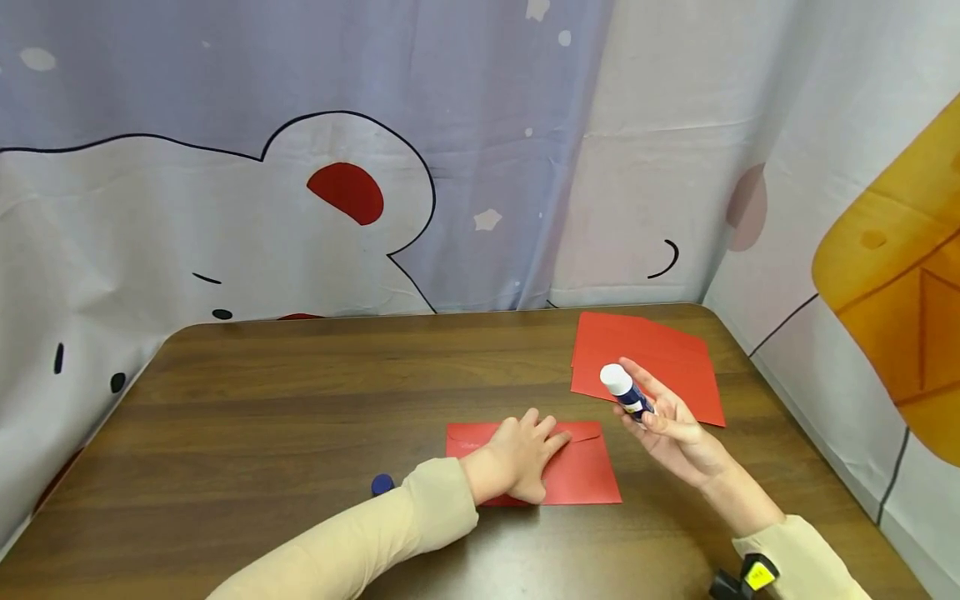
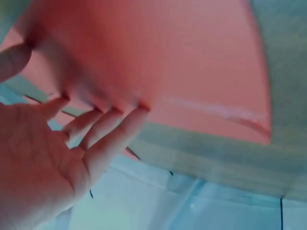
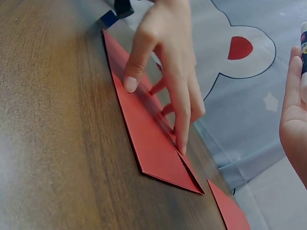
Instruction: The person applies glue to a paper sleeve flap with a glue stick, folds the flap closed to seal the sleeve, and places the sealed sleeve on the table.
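A red envelope [image 1: 585, 475] lies on the wooden table, its flap folded over along the far edge. My left hand [image 1: 522, 458] rests on it with spread fingertips touching the paper, as the right wrist view also shows. In the left wrist view those fingertips meet the red envelope [image 2: 211, 72] near its flap line. Raised to the right of it, my right hand [image 1: 675, 429] holds a glue stick [image 1: 628, 393] between thumb and fingers, its white end pointing up and left. Only part of that hand and of the glue stick [image 3: 304, 48] enters the right wrist view.
A stack of red envelopes [image 1: 652, 354] lies at the table's back right. The blue cap [image 1: 382, 483] stands left of the envelope, partly behind my left sleeve. A printed curtain [image 1: 480, 150] hangs along the table's back and right sides.
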Tool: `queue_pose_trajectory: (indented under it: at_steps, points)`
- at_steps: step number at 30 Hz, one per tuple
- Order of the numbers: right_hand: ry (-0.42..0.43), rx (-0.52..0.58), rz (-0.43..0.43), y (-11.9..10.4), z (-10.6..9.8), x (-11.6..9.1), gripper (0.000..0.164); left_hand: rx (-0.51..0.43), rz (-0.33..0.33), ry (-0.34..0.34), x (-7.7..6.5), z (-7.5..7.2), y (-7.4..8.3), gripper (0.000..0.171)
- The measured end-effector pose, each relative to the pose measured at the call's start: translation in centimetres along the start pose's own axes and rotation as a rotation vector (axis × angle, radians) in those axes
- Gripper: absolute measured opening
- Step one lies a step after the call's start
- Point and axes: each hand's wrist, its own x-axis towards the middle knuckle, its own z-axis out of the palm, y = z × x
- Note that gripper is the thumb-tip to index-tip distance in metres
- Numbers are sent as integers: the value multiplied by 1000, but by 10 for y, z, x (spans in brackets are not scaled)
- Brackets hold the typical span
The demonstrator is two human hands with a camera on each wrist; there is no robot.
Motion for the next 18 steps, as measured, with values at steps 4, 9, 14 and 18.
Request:
queue_pose_trajectory:
  at_steps: [4,9,14,18]
  points:
    - [3,-1,2,0,0,0,59,42,3,-78,6,-8,-3,73]
    - [4,10,-4,-1,-1,1,58,54,39,-104,10,-15,-2,73]
    - [-3,24,0,0,-3,0,58,70,147,-49,14,-19,2,71]
    - [-11,24,4,1,-4,-1,58,46,158,-64,18,-19,2,74]
